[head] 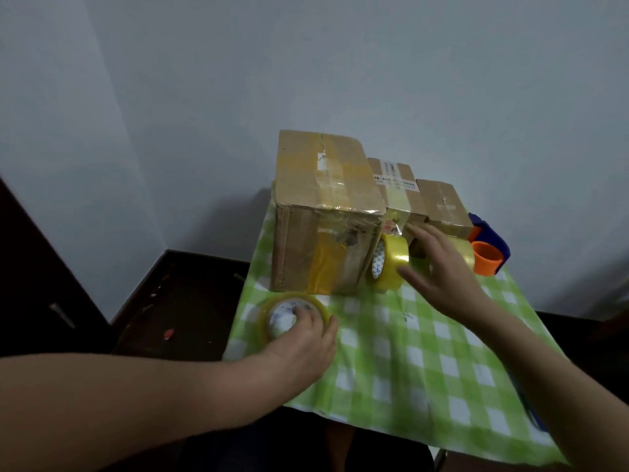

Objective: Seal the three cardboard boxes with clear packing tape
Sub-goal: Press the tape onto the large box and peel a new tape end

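Note:
Three cardboard boxes stand in a row at the table's far end: a large box [326, 206] with tape strips on top and front, a medium box [396, 185] with a white label, and a small box [442, 206]. A flat tape roll [282, 311] lies at the near left, and my left hand [306, 338] rests on it with fingers in its core. A second tape roll [389, 260] stands on edge against the large box. My right hand [439, 267], fingers spread, hovers just right of that roll. Partly behind this hand lies another tape roll [461, 248].
A green-and-white checked cloth [425, 352] covers the small table. A blue and orange tape dispenser [488, 250] lies at the far right beside the small box. The table stands in a room corner; dark floor [177, 301] drops away on the left.

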